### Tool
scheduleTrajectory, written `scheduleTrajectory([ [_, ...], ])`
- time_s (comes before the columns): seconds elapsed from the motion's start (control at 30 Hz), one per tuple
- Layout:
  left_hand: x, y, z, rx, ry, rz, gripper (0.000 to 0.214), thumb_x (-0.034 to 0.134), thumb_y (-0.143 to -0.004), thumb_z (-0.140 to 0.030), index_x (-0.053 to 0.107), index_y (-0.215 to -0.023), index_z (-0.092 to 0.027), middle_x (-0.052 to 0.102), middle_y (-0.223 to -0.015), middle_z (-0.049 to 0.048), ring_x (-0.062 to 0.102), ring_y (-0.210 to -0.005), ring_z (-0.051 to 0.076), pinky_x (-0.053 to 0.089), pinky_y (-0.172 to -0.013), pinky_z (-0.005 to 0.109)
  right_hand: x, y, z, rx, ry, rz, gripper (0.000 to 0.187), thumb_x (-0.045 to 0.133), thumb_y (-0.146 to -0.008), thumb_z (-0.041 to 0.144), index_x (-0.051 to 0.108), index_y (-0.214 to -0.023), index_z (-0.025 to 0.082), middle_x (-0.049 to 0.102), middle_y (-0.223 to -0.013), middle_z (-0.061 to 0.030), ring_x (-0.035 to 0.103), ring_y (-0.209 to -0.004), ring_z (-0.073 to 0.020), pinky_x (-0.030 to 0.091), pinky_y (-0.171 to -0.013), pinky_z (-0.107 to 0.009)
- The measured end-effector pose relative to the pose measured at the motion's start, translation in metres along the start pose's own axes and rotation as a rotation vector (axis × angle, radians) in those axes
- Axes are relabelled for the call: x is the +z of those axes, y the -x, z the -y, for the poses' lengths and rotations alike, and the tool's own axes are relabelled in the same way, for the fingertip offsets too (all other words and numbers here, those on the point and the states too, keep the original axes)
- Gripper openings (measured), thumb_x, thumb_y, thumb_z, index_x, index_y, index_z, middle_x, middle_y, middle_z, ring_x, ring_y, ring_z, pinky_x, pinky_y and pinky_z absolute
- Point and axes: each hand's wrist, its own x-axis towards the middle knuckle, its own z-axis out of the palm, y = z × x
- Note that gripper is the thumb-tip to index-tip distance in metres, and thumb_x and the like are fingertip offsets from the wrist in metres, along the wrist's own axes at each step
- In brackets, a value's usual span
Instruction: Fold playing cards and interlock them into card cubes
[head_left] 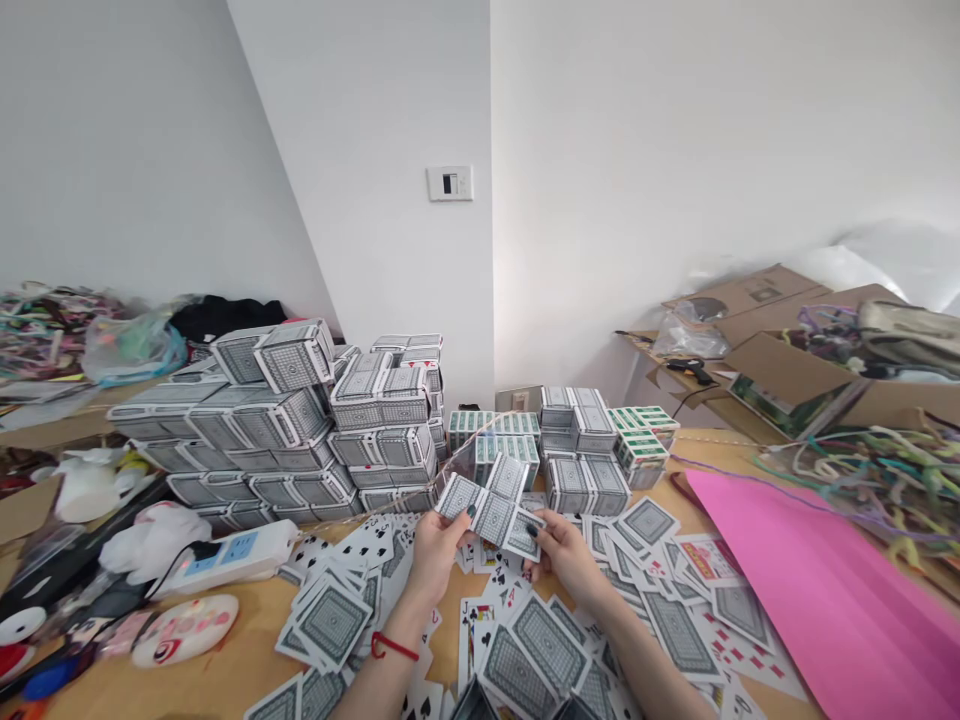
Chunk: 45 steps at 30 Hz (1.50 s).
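My left hand point(433, 553) and my right hand point(564, 552) are raised above the table, both closed on a small fan of playing cards point(491, 503) with grey patterned backs. The left hand pinches the fan's left side, the right hand its lower right corner. A red string circles my left wrist. Loose playing cards point(551, 640) lie scattered on the wooden table point(225, 675) beneath and around my hands, some face up, some face down.
Stacked grey card boxes point(300, 425) rise behind the hands, with green-edged boxes point(641, 432) to the right. A pink sheet point(810, 590) lies at right, by colourful cords point(870, 470) and cardboard boxes point(787, 370). A white power strip point(229, 555) and toys sit at left.
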Motion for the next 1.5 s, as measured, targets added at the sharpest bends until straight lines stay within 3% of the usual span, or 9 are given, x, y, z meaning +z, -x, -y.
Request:
scheduleTrajectory([
  [0.4, 0.003, 0.003, 0.004, -0.013, -0.029, 0.013, 0.023, 0.07, -0.06, -0.026, 0.065, -0.078, -0.012, 0.071, -0.074, 0.0065, 0.065, -0.067, 0.021, 0.052, -0.063, 0.031, -0.006, -0.004, -0.006, -0.057, -0.037, -0.048, 0.031, 0.06, -0.072, 0.047, 0.054, -0.078, 0.017, 0.05, -0.045, 0.0065, 0.045, -0.035, -0.0086, 0.034, -0.035, -0.02],
  [0.73, 0.012, 0.011, -0.002, -0.001, -0.083, -0.002, 0.021, 0.07, -0.059, -0.028, 0.064, -0.072, -0.013, 0.071, -0.074, 0.0086, 0.066, -0.071, 0.024, 0.052, -0.065, 0.034, -0.006, -0.009, -0.015, -0.029, -0.024, -0.003, 0.034, 0.059, -0.072, 0.051, 0.051, -0.078, 0.018, 0.055, -0.045, 0.0039, 0.052, -0.036, -0.0135, 0.039, -0.037, -0.024],
  [0.97, 0.012, 0.009, -0.001, 0.006, -0.058, 0.006, 0.024, 0.071, -0.059, -0.027, 0.065, -0.077, -0.013, 0.071, -0.073, 0.008, 0.064, -0.064, 0.021, 0.05, -0.058, 0.03, -0.003, -0.008, -0.015, -0.013, -0.02, -0.015, 0.036, 0.059, -0.071, 0.052, 0.051, -0.079, 0.018, 0.058, -0.041, 0.002, 0.053, -0.034, -0.0153, 0.038, -0.035, -0.024],
  [1.23, 0.012, 0.008, 0.003, -0.009, -0.017, 0.005, 0.021, 0.072, -0.057, -0.026, 0.064, -0.073, -0.013, 0.07, -0.072, 0.0076, 0.065, -0.064, 0.021, 0.051, -0.062, 0.031, 0.004, -0.006, -0.014, -0.038, -0.065, -0.099, 0.04, 0.062, -0.067, 0.055, 0.054, -0.079, 0.017, 0.058, -0.04, 0.0011, 0.049, -0.031, -0.0139, 0.039, -0.035, -0.025],
  [1.5, 0.01, 0.009, 0.004, -0.047, -0.024, 0.026, 0.024, 0.073, -0.057, -0.028, 0.064, -0.073, -0.013, 0.069, -0.068, 0.0069, 0.065, -0.067, 0.022, 0.053, -0.065, 0.033, 0.007, 0.002, -0.005, 0.01, -0.001, -0.097, 0.044, 0.058, -0.069, 0.053, 0.054, -0.09, 0.015, 0.062, -0.045, -0.001, 0.058, -0.039, -0.0182, 0.044, -0.04, -0.027],
])
